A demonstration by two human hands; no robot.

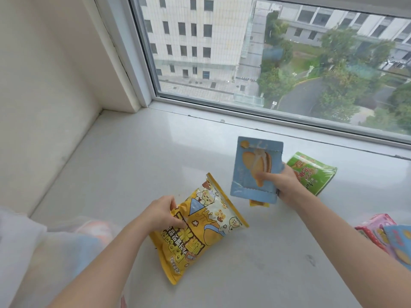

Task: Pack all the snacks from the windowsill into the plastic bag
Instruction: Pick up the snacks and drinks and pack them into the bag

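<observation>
1. Head view: your left hand (162, 211) grips the yellow popcorn bag (200, 232), puffy and cartoon-printed, near centre on the windowsill (133, 152).
2. Your right hand (282, 183) pinches the flat blue biscuit packet (253, 172), lifted off the sill.
3. Step in hand: picking up. Next, carry both left into the translucent plastic bag (44, 241).
4. The green packet (315, 172) and pink box (375, 230) remain right.

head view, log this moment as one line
left hand: grips yellow snack bag | right hand: holds blue packet | green packet: on windowsill
</observation>
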